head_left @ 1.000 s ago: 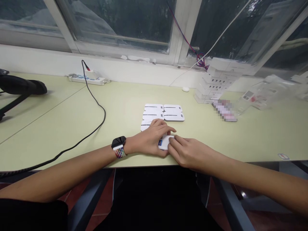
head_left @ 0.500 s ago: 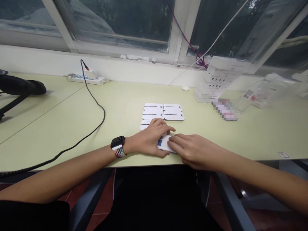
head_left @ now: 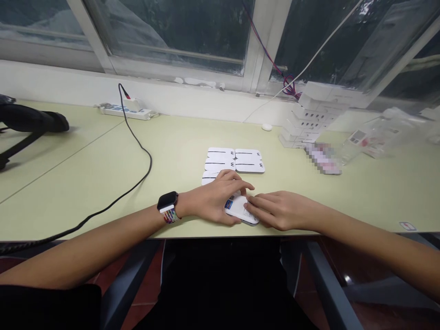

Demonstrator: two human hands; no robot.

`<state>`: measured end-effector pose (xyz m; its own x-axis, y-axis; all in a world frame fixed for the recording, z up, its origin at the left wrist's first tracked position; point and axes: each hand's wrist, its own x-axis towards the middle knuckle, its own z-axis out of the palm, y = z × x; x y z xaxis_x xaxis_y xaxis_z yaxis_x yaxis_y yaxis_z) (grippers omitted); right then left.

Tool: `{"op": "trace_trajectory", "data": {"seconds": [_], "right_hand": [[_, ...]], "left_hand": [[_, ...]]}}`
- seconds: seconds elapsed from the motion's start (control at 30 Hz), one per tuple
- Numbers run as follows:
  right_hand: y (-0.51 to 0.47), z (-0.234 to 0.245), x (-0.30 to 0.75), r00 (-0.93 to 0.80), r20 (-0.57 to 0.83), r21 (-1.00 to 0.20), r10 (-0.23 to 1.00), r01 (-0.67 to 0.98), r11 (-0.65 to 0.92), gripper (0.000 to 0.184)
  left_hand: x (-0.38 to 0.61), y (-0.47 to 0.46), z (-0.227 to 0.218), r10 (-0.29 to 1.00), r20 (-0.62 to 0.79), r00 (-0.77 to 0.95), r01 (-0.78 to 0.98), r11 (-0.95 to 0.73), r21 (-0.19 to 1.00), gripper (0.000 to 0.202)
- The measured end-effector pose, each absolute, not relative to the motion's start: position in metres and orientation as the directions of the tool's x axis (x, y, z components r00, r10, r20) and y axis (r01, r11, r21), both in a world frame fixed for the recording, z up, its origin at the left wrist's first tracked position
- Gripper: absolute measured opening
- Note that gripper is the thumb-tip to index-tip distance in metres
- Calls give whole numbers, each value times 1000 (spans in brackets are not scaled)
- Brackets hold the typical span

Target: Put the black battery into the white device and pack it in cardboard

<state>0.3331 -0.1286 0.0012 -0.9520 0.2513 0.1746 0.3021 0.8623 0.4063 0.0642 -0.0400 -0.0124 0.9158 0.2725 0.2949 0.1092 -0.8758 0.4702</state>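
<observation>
A flat white device [head_left: 238, 208] with rounded corners, a blue label and small print lies near the table's front edge. My left hand [head_left: 213, 199] curves around its left end, thumb on the near side and fingers on the far side. The fingers of my right hand [head_left: 283, 210] are bent and bunched together, their tips on the device's right part; that thumb is hidden. Just beyond, several similar white devices [head_left: 250, 165] lie in rows, each with a dark line and some with a "W" mark. My left hand partly covers the nearest one [head_left: 208, 177].
White boxes [head_left: 307, 117] are stacked at the back right, beside a blurred-out item [head_left: 323, 158] and a clear plastic bag [head_left: 374, 135]. A black cable [head_left: 149, 158] runs from a power strip [head_left: 127, 111] across the left side. A black stand [head_left: 32, 121] is far left.
My right hand has slid slightly right along the device, uncovering more of its printed face and right end. My left hand keeps its hold, and the view has shifted a little.
</observation>
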Motion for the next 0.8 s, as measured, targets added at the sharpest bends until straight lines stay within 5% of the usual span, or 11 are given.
{"op": "trace_trajectory", "data": {"seconds": [0.17,0.3,0.4,0.6,0.8], "right_hand": [[-128,7,333,-889,342,365,306,425,828,30],[-132,6,339,-656,567,14,497,611,791,22],[-134,0,347,-394,612,-301,686,686,663,17],[-122,-11,358,-65,270,-757,961,603,253,27],[-115,-14,343,-20,59,-920,998,386,63,31]], "left_hand": [[66,-43,-12,237,328,915,77,-898,433,80],[67,-48,-18,318,379,869,149,-899,412,93],[69,-52,-23,374,395,839,218,-896,386,99],[66,-56,-18,455,385,803,315,-872,374,114],[47,-44,-6,495,392,775,355,-855,377,103]]}}
